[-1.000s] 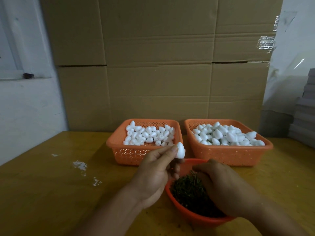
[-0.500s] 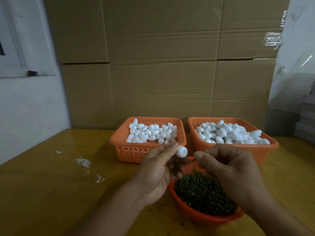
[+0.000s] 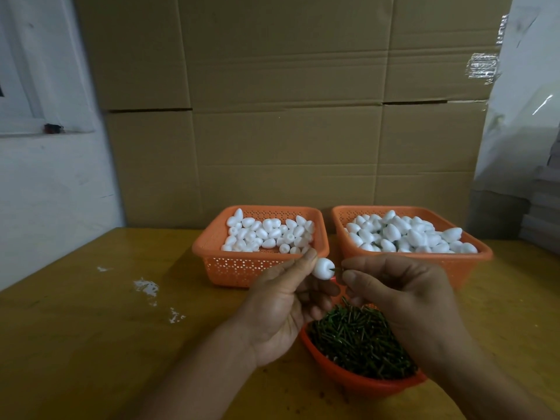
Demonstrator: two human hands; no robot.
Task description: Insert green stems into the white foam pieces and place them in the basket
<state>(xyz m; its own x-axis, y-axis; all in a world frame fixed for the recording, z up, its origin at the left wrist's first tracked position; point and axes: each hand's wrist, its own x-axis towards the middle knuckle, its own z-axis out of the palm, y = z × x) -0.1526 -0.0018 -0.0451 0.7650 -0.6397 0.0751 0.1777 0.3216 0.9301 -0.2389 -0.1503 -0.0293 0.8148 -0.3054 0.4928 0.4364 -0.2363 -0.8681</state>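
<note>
1. One second ago the right hand (image 3: 403, 301) was down in the red bowl (image 3: 357, 381) among the green stems (image 3: 360, 338). Now it is lifted above the bowl and meets the left hand (image 3: 288, 301) in front of the two orange baskets.

2. The left hand pinches one white foam piece (image 3: 323, 268) between the thumb and the fingertips, as it did before. The piece is now turned so that its small hole faces the right hand.

3. The right hand has its thumb and forefinger closed on a single thin stem (image 3: 337, 269). The other fingers are curled. The tip of the stem touches the foam piece at the hole; how deep it is inside, I cannot tell.

4. I judge from this that the picking of a stem is done and the inserting is now in progress. What is left for this piece is to push the stem in and to drop the piece in a basket.

5. The left basket (image 3: 242, 268) and the right basket (image 3: 472, 262) stand side by side on the counter (image 3: 75, 328), behind the hands. Both hold many white foam pieces. The pieces in the right basket look larger. Which basket takes the finished pieces, I cannot tell.

6. The stem is very thin, so it could bend or slip beside the hole if the push is not straight.
</note>
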